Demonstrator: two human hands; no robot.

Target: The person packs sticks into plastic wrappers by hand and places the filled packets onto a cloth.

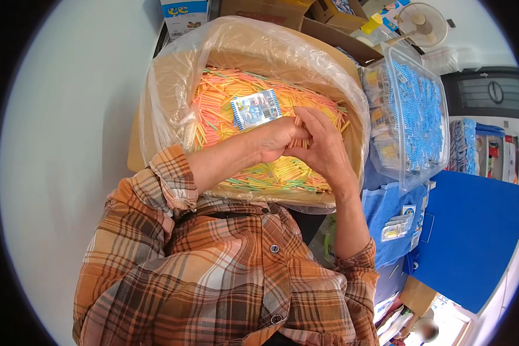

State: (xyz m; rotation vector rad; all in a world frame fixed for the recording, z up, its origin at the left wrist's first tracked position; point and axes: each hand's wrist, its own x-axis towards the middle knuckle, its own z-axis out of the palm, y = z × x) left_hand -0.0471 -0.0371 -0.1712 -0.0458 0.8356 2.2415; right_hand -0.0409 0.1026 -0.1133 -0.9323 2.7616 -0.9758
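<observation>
Grip of the left hand (278,138) is partly covered by the right hand (322,144), whose fingers are bent around its fingertips; a small pinkish end is seen between the fingers, but how far either grip is closed, and on how much, cannot be told. Both hands are held together over the right part of a carton (343,69) lined with clear plastic (170,78), at the centre of the head view. The carton is filled with thin sticks (213,104) in pink, orange, yellow and green. On the sticks, just beside the hands and to their upper left, a blue and white packet (256,109) is laid. At the right, near the carton, a clear tub (405,180) is filled with blue and white packets (418,115). Below it, small flat packs (394,230) are placed on blue cloth (375,216). A fan (422,24) is seen at the upper right. A plaid shirt (225,277) is worn, and a blurred person (427,330) is partly seen at the lower right.
</observation>
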